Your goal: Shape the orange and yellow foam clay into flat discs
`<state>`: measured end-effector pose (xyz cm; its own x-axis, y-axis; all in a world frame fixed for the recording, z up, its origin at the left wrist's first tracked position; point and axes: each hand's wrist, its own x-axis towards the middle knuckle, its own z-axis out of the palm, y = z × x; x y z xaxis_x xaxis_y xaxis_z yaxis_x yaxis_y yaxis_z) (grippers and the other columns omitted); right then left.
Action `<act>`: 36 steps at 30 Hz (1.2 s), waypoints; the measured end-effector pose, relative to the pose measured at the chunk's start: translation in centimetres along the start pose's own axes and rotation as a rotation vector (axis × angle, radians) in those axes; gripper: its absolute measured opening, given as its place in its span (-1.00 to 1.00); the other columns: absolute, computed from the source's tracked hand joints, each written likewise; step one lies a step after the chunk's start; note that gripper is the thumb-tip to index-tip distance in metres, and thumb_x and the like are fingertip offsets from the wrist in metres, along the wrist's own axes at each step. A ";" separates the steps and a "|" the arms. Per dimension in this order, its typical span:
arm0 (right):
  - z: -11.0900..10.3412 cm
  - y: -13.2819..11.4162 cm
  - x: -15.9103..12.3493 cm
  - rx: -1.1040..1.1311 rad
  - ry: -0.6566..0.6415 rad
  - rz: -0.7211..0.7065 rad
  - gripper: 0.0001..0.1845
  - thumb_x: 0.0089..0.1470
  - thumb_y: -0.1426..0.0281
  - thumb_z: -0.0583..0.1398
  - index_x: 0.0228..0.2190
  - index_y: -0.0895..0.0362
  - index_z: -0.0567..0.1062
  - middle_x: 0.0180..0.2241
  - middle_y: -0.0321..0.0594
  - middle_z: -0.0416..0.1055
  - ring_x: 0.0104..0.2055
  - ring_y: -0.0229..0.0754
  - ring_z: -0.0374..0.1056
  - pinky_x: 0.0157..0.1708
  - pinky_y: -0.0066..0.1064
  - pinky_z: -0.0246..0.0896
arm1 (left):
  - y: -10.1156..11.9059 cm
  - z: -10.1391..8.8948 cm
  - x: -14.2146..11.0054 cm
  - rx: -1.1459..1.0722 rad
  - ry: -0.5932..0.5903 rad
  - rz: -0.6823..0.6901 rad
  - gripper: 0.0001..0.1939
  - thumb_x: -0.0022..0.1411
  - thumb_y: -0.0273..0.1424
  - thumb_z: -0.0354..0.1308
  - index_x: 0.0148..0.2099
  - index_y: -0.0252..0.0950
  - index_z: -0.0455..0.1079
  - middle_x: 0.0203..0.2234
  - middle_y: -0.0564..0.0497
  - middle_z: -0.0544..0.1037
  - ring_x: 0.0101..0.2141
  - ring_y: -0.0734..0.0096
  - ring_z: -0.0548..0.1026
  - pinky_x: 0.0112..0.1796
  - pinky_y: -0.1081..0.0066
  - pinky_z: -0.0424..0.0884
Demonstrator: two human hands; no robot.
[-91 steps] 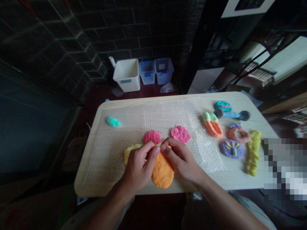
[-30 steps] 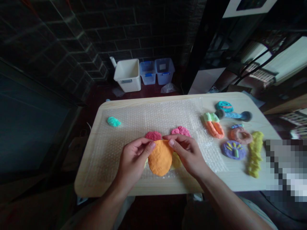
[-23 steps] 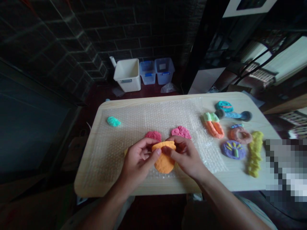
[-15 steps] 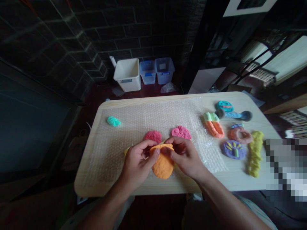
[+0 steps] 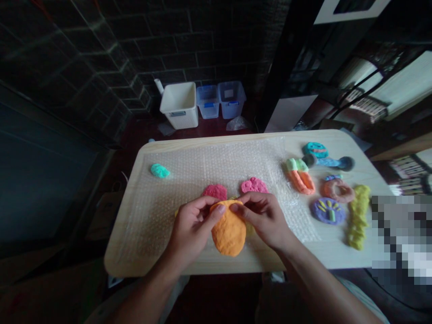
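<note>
A flat, rounded piece of orange modelling clay (image 5: pixel 229 234) hangs between my hands above the near part of the table. My left hand (image 5: pixel 194 222) pinches its upper left edge, thumb on the face turned to me. My right hand (image 5: pixel 265 218) grips the upper right edge in the same way. Just beyond the hands lie a dark pink clay lump (image 5: pixel 215 192) and a brighter pink clay lump (image 5: pixel 254 185). Some yellow clay (image 5: pixel 250 229) shows partly behind the orange piece; my hands hide most of it.
Bubble wrap (image 5: pixel 189 157) covers much of the wooden table (image 5: pixel 130 268). A green clay lump (image 5: pixel 159 170) lies at left. At right sit several clay shapes, including a purple disc (image 5: pixel 328 211) and a yellow strip (image 5: pixel 359 216). Plastic bins (image 5: pixel 178 105) stand on the floor beyond.
The orange clay's top edge, folded over before, now lies flatter, and the piece looks longer and hangs slightly lower. Both hands still hold it at about the same place.
</note>
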<state>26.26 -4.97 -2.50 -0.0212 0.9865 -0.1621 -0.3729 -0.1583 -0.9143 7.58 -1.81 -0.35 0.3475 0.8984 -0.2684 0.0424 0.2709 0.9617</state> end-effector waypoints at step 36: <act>0.3 0.2 0.1 -0.055 -0.060 0.060 -0.60 -0.11 0.18 0.58 -0.39 0.16 0.60 -0.47 -0.32 0.49 -0.46 -0.31 0.34 -0.45 -0.48 0.27 | -0.3 -0.3 0.0 0.109 0.019 -0.019 -0.73 0.18 -0.27 0.47 -0.10 -0.26 0.64 -0.27 -0.05 0.73 -0.30 0.21 0.68 -0.26 0.38 0.60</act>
<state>25.92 -4.89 -2.65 -0.0983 0.9756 -0.1964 -0.3177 -0.2178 -0.9229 7.26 -1.77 -0.69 0.3282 0.8999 -0.2871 0.1507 0.2502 0.9564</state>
